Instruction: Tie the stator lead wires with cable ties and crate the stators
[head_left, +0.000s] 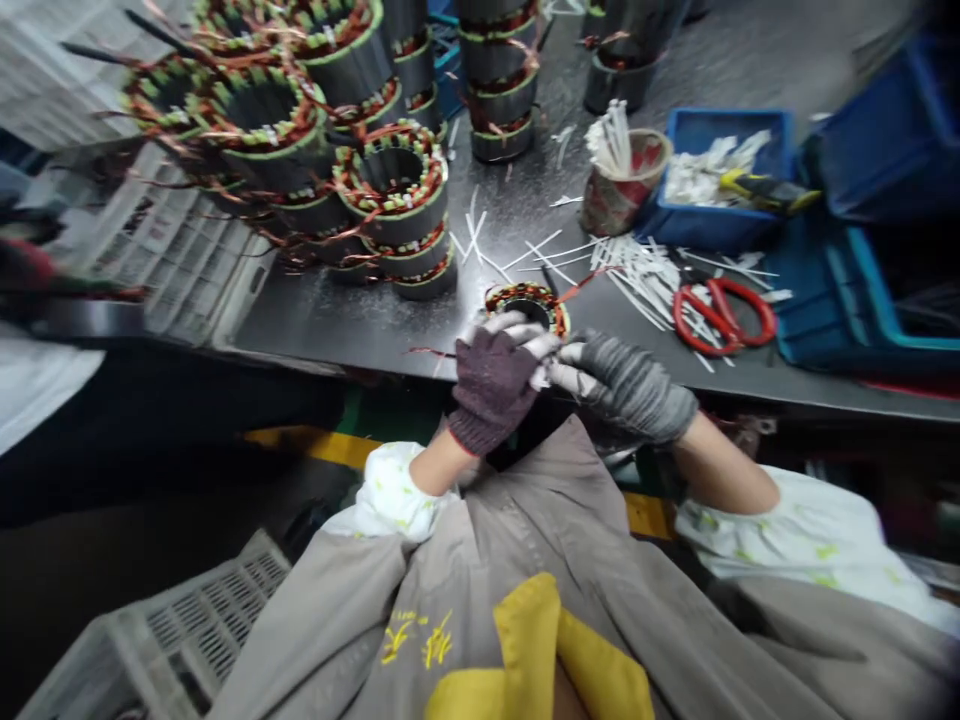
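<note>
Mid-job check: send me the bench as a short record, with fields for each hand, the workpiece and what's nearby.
left hand: maroon glove, fingers over stator edge
right hand: gray glove, fingers beside left hand
workpiece: wound stator, copper wire ends loose
nearby: stacked stators, red scissors, cable ties, cup, blue bin
</note>
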